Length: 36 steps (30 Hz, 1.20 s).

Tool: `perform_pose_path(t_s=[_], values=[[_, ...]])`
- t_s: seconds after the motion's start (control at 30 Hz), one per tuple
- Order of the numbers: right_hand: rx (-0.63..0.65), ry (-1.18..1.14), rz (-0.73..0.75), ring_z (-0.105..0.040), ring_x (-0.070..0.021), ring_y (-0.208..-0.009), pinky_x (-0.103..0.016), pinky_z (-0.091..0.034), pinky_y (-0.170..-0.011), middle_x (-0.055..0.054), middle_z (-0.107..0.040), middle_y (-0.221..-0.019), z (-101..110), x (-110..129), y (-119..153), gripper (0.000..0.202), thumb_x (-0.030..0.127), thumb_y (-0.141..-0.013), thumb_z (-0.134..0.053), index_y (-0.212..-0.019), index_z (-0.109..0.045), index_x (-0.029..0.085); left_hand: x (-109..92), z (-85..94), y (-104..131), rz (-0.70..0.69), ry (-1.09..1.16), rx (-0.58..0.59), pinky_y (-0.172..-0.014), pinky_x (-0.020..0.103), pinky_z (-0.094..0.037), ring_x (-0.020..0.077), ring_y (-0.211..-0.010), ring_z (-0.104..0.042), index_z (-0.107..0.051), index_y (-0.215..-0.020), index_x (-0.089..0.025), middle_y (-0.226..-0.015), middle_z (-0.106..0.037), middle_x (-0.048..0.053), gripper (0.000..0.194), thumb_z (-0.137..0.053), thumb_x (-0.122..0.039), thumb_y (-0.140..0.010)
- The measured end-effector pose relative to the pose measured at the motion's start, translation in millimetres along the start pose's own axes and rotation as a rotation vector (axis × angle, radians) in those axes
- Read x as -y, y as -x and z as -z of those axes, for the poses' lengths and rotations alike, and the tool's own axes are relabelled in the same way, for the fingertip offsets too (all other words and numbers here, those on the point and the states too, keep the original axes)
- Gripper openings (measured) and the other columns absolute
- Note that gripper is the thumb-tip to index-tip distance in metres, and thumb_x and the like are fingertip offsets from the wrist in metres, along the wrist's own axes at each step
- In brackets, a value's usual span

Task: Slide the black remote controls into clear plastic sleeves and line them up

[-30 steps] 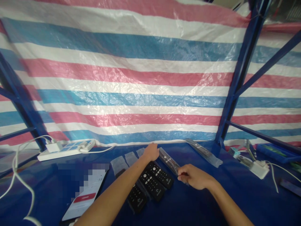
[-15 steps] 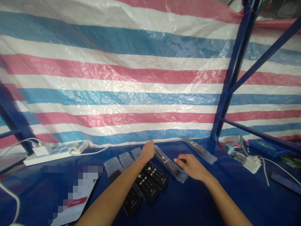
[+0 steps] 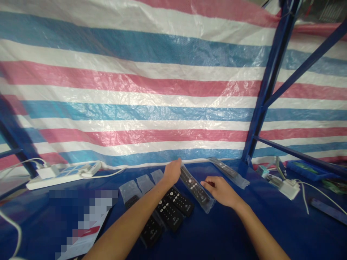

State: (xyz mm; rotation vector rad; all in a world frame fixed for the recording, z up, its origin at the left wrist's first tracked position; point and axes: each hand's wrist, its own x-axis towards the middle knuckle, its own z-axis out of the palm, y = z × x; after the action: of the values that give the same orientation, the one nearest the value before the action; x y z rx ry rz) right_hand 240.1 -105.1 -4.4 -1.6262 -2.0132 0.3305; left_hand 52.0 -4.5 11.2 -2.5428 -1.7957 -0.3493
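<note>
A black remote control in a clear plastic sleeve lies slanted on the blue table. At its far end, my left hand is closed, pinching the sleeve's edge. My right hand has its fingers curled beside the near right part of the same sleeve; whether it grips the plastic is hidden. Beneath and left of my left forearm lie several sleeved remotes, among them one with its buttons up and another. Farther right, one more sleeved remote rests near the table's back edge.
A white power strip with plugs and cables stands at the back left, a tablet-like sheet in front of it. On the right are a white adapter, a blue tray and a dark phone-like object. Striped sheeting hangs behind.
My left hand has shifted slightly right and up. The sleeved remote between my hands has turned a little, its buttons now showing more clearly. My right hand has barely moved.
</note>
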Motion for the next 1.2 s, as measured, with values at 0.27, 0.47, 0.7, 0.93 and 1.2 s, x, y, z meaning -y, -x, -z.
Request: perform_pose_path(t_s=[0.27, 0.47, 0.7, 0.93, 1.2], values=[[-0.093, -0.002, -0.095, -0.050, -0.0137, -0.058, -0.024, -0.032, -0.055, 0.001, -0.055, -0.060, 10.8, 4.8, 1.6, 0.046, 0.056, -0.087, -0.039, -0.066, -0.057, 0.020, -10.6, 62.9, -3.9, -0.080, -0.029, -0.151, -0.083, 0.031, -0.043, 0.0231, -0.103, -0.058, -0.053, -0.109, -0.020, -0.107, -0.064, 0.008, 0.027, -0.030, -0.021, -0.094], [0.108, 0.070, -0.175, -0.057, -0.0185, -0.069, -0.025, -0.032, -0.056, -0.003, -0.064, -0.076, 10.3, 6.5, 6.1, 0.053, 0.068, -0.070, -0.056, -0.090, -0.064, 0.019, -20.6, 98.2, 6.8, -0.062, 0.027, -0.236, -0.077, 0.030, -0.043, 0.0227, -0.096, -0.060, -0.060, -0.099, -0.020, -0.099, -0.067, 0.006, 0.030, -0.031, -0.027, -0.094], [0.194, 0.128, -0.122, -0.060, -0.0196, -0.071, -0.025, -0.030, -0.054, -0.003, -0.067, -0.078, -8.2, 18.3, 7.7, 0.040, 0.056, -0.069, -0.063, -0.089, -0.064, 0.021, -32.5, 124.2, 14.9, -0.108, -0.002, -0.335, -0.074, 0.030, -0.043, 0.0221, -0.090, -0.060, -0.061, -0.094, -0.016, -0.094, -0.067, 0.008, 0.030, -0.032, -0.026, -0.094], [0.127, 0.211, -0.155, -0.065, -0.0229, -0.077, -0.026, -0.034, -0.055, -0.005, -0.070, -0.083, -18.6, 18.2, 2.9, 0.031, 0.050, -0.075, -0.058, -0.084, -0.063, 0.021, -31.0, 151.8, 22.0, -0.118, -0.044, -0.523, -0.068, 0.029, -0.042, 0.0212, -0.081, -0.061, -0.060, -0.092, -0.019, -0.085, -0.066, 0.006, 0.027, -0.034, -0.024, -0.092], [-0.011, 0.302, -0.426, -0.066, -0.0311, -0.089, -0.032, -0.042, -0.064, -0.012, -0.072, -0.091, 11.4, 9.9, 1.5, 0.034, 0.049, -0.077, -0.053, -0.086, -0.066, 0.019, -3.5, 187.6, 12.0, -0.262, 0.418, -0.979, -0.068, 0.024, -0.041, 0.0126, -0.067, -0.055, -0.059, -0.082, -0.017, -0.071, -0.062, 0.000, 0.022, -0.041, -0.027, -0.088]])
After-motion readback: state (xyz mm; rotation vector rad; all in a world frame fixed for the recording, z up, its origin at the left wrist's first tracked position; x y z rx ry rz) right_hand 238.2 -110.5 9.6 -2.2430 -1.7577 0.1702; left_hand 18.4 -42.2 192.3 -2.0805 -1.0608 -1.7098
